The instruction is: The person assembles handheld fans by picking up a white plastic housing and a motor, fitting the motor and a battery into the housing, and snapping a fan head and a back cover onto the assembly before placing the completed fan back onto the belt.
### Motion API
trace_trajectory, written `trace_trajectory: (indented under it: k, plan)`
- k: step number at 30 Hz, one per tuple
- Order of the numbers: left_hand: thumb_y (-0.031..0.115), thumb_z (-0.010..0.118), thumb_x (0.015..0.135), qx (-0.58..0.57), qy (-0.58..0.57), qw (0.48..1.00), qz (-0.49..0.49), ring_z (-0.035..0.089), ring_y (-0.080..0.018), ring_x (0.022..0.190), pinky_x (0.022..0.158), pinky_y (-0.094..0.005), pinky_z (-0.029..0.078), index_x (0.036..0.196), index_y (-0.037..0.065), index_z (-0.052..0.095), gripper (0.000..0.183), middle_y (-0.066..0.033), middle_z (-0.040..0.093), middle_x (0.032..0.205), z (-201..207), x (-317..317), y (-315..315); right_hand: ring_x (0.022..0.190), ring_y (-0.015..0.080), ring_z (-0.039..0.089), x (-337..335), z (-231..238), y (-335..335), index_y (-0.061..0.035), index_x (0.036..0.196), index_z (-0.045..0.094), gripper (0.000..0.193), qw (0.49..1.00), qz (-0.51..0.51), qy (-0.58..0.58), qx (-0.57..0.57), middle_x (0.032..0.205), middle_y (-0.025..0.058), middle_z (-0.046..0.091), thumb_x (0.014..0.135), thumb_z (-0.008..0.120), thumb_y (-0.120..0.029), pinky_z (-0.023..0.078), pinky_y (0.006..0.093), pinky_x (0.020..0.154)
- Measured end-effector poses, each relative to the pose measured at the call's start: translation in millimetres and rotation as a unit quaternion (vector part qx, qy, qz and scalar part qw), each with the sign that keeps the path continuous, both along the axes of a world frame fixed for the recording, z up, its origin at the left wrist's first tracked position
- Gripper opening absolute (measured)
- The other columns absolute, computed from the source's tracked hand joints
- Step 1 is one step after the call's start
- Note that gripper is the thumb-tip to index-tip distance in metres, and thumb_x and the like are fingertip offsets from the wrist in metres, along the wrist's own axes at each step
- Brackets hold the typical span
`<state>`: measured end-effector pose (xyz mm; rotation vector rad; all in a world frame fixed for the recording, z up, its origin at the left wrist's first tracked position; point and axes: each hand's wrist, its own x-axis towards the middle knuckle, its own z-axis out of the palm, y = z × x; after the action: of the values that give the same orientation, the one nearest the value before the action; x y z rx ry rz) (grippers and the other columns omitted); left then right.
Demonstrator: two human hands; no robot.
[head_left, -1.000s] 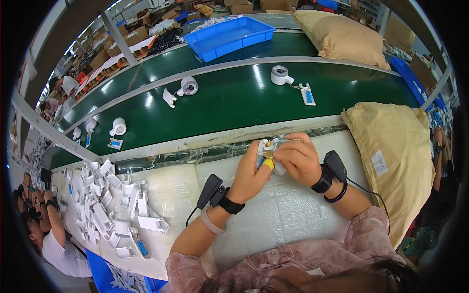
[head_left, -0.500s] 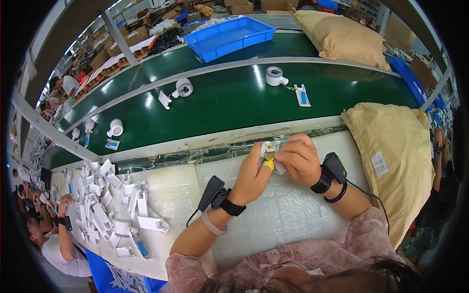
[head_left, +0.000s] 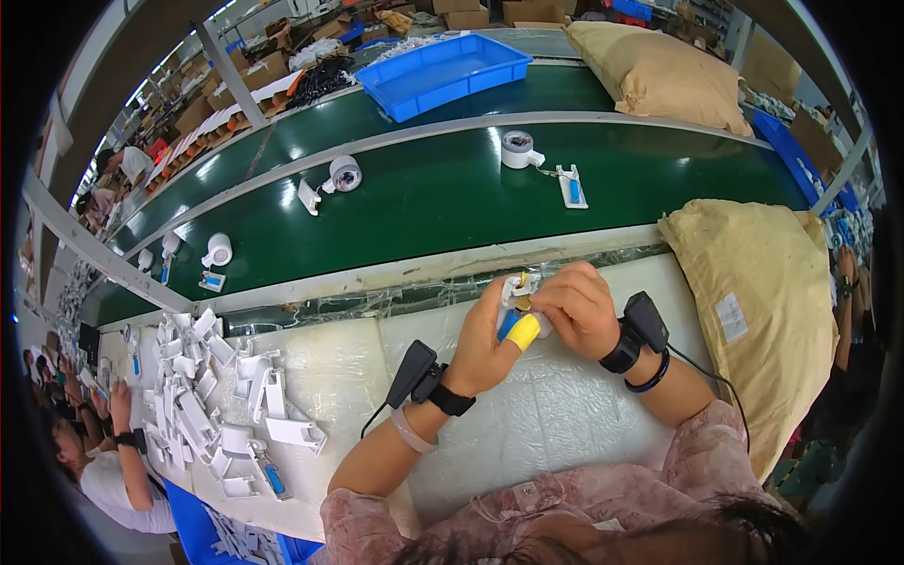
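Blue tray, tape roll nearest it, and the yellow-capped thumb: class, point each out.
Blue tray [head_left: 443,75], head view, bare floor.
Tape roll [head_left: 519,149], head view, its top face.
Yellow-capped thumb [head_left: 523,331], head view, the yellow cap.

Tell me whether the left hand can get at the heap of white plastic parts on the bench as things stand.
Probably not right away: the left hand is busy holding a small white part with the right hand. The heap of white plastic parts lies unobstructed to its left.
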<state>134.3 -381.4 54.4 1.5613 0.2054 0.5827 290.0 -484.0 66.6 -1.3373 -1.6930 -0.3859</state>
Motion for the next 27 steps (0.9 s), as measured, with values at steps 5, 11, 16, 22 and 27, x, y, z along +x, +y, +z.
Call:
trace_trajectory:
  k: [5,11,16,22,27]
  plan:
    - [0.018,0.049,0.099,0.035,-0.005,0.999,0.022,0.051,-0.0061,0.069,0.056,-0.0209,0.045,0.135,0.004,0.041,0.040,-0.0027,0.055,0.087,-8,5,-1,0.076,0.0255,0.059,0,3,1,-0.0067,0.091,0.067,0.025,1.000,-0.002,-0.006,0.006,0.087,0.0052,0.064,0.067,0.073,0.001,0.047,0.0343,0.070]
    - [0.019,0.046,0.100,0.070,-0.002,0.997,0.032,0.051,-0.0060,0.066,0.056,-0.0209,0.045,0.134,0.002,0.041,0.038,-0.0024,0.054,0.082,-11,6,1,0.076,0.0252,0.059,1,3,2,-0.0067,0.090,0.067,0.024,1.000,-0.001,-0.009,0.002,0.086,0.0051,0.064,0.068,0.072,0.000,0.047,0.0345,0.071]
    - [0.015,0.045,0.100,0.096,-0.001,0.994,0.052,0.051,-0.0064,0.066,0.056,-0.0210,0.044,0.135,0.002,0.041,0.037,-0.0026,0.054,0.082,-15,6,-1,0.076,0.0253,0.059,0,3,1,-0.0069,0.089,0.066,0.023,1.000,-0.003,-0.012,0.001,0.086,0.0052,0.064,0.068,0.072,0.000,0.047,0.0346,0.070]
    - [0.011,0.045,0.099,0.117,0.000,0.991,0.066,0.050,-0.0066,0.066,0.056,-0.0210,0.044,0.137,0.002,0.039,0.039,-0.0022,0.053,0.083,-15,6,-3,0.076,0.0264,0.059,0,-1,1,-0.0060,0.090,0.066,0.024,1.000,0.004,-0.007,0.008,0.086,0.0061,0.063,0.068,0.071,0.002,0.048,0.0356,0.069]
    - [0.013,0.046,0.100,0.134,0.003,0.988,0.078,0.050,-0.0062,0.065,0.055,-0.0211,0.043,0.135,0.002,0.041,0.038,-0.0021,0.054,0.082,-17,7,-3,0.075,0.0271,0.058,-1,-3,1,-0.0051,0.090,0.066,0.024,1.000,0.015,0.009,0.005,0.085,0.0068,0.062,0.068,0.071,0.003,0.047,0.0356,0.066]
